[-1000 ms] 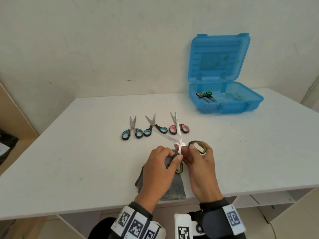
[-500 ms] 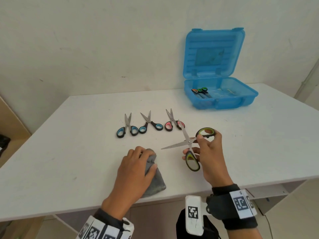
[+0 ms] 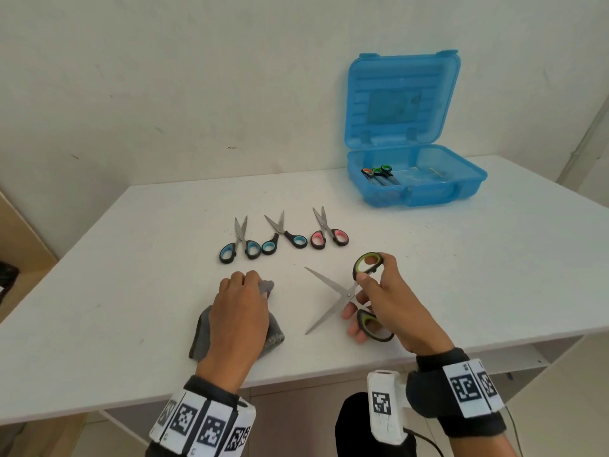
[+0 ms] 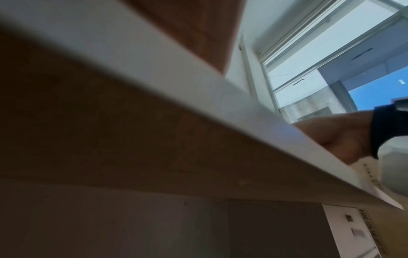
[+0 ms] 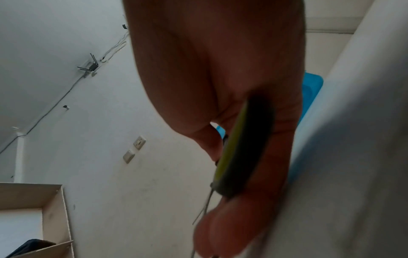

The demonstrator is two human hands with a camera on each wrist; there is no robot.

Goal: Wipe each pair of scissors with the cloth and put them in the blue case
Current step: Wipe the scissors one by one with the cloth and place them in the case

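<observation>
From the head view, a white table (image 3: 131, 291) stands against a pale wall, with the open blue case (image 3: 418, 189) at its far right and three pairs of scissors (image 3: 280, 235) lined up mid-table. The left hand (image 3: 239, 316) lies on the grey cloth (image 3: 273, 338), fingers curled into it. The right hand (image 3: 385, 301) grips the green-handled scissors (image 3: 346, 291), blades spread wide, above the table.

The left wrist view shows the table's edge (image 4: 198, 90) from below, plus a window (image 4: 331, 52).

In the right wrist view, fingers (image 5: 232, 232) wrap the scissors' handle (image 5: 245, 148); a wall with switches lies behind.
</observation>
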